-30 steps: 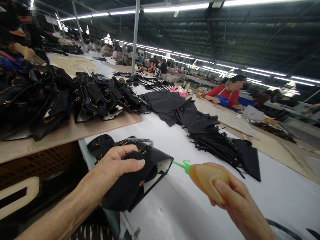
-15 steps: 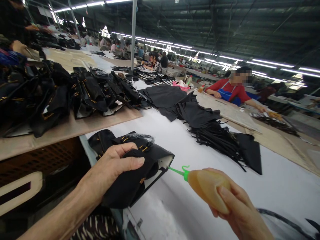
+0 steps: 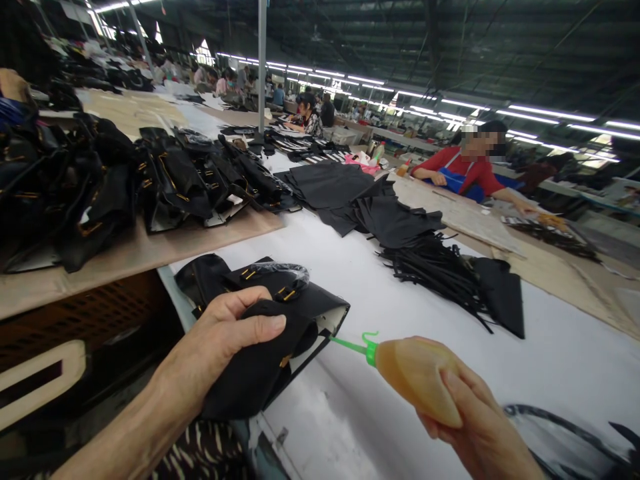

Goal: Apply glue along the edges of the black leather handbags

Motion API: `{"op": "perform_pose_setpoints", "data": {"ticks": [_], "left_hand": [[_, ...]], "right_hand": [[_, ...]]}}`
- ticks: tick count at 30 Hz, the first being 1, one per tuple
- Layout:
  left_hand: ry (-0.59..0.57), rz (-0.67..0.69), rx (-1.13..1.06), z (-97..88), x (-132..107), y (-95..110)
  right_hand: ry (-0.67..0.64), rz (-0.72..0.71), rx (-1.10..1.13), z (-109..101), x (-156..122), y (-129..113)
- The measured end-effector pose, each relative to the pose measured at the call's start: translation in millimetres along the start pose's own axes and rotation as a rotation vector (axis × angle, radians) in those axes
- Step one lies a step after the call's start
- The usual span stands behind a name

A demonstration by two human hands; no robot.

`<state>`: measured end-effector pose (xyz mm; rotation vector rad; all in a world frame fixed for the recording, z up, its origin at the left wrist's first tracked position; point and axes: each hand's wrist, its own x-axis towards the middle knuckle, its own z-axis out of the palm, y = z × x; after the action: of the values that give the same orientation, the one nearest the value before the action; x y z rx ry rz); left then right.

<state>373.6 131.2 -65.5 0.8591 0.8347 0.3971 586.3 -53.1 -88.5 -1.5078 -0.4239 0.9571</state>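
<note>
My left hand (image 3: 240, 333) grips a black handbag piece (image 3: 310, 293) with gold-coloured buckles and a plastic-wrapped handle, thumb on top and the other fingers hidden beneath. The bag's pale inner side shows at its open edge, which faces right. In my right hand (image 3: 465, 400) is a squeeze bottle (image 3: 417, 373) of amber liquid, held tilted on its side. Its thin green nozzle points left, the tip at the bag's open edge; whether it touches cannot be made out. A small green cap strip curls above the nozzle.
Black bags (image 3: 180, 180) crowd the brown board at left, above an orange crate (image 3: 100, 307). Black cut panels (image 3: 330, 190) and thin strips (image 3: 435, 273) lie across the white table (image 3: 380, 300). A person in red (image 3: 475, 167) works opposite. A black loop (image 3: 550, 420) lies lower right.
The nozzle tip has slid slightly down and left along the bag's open edge. My left hand keeps its hold with barely any movement. The black loop shows more at lower right.
</note>
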Motion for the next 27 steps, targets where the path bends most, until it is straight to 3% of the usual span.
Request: {"op": "perform_pose_setpoints", "data": {"ticks": [7,13,20,27], "left_hand": [[0.000,-0.016,-0.018,2.8,-0.9,2.6],[0.096,-0.007,-0.016,1.9,0.9,5.7],[0.103,-0.002,-0.015,3.5,-0.3,7.6],[0.098,0.020,-0.007,5.7,-0.7,10.7]], "right_hand": [[-0.032,0.013,0.013,4.9,-0.8,5.2],[0.003,0.071,0.030,9.9,-10.0,4.2],[-0.163,0.075,0.037,-1.4,-8.0,17.3],[-0.176,0.106,0.082,1.0,-12.8,24.7]]}}
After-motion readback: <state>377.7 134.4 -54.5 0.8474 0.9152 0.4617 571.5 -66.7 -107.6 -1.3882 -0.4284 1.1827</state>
